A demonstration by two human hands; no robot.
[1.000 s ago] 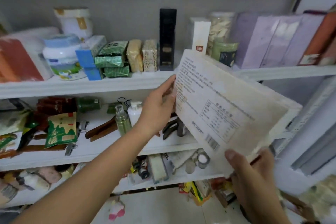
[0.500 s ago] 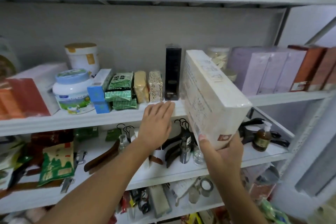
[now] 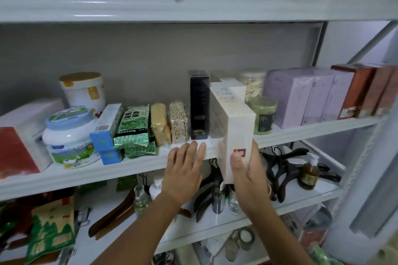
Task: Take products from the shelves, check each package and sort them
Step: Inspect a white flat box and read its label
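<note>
Grip check: your right hand (image 3: 245, 170) curls round the near end of the white box (image 3: 234, 120), on edge on the shelf (image 3: 129, 168) between black box (image 3: 199, 103) and green jar (image 3: 262, 114) (left hand (image 3: 183, 170) flat, fingers straight, on the lip), so push it in square, clear of that jar.

Slot on middle shelf (image 3: 129, 170) between black box (image 3: 199, 103) and green jar (image 3: 263, 116): filled by white box (image 3: 237, 127). Free headroom above, under upper shelf (image 3: 193, 6).
</note>
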